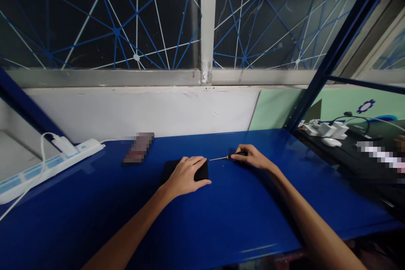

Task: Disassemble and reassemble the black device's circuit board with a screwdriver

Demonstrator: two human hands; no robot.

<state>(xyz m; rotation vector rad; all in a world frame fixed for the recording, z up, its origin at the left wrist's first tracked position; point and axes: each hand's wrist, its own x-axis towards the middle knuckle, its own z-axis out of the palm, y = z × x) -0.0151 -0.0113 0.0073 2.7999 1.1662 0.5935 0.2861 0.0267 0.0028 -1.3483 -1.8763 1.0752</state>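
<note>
A flat black box [203, 171] lies on the blue table [196, 228]. My left hand [185, 176] rests over it, fingers across its top and far side, thumb by the near right corner. In my right hand [253, 157] is a screwdriver [219, 159] with a dark handle and a thin metal shaft. The fingers are wrapped round the handle. Its shaft points left, and the tip is at or very near the box's right side; whether it touches, I cannot tell. Tiny specks lie on the table below the shaft.
At the left stands a white power strip [91, 147] with a white plug [65, 145] and cable. A blurred-out dark object [139, 148] lies behind the box. On the right, a black surface holds white adapters [332, 130] and a white mouse [331, 142]. Blue frame posts rise on both sides.
</note>
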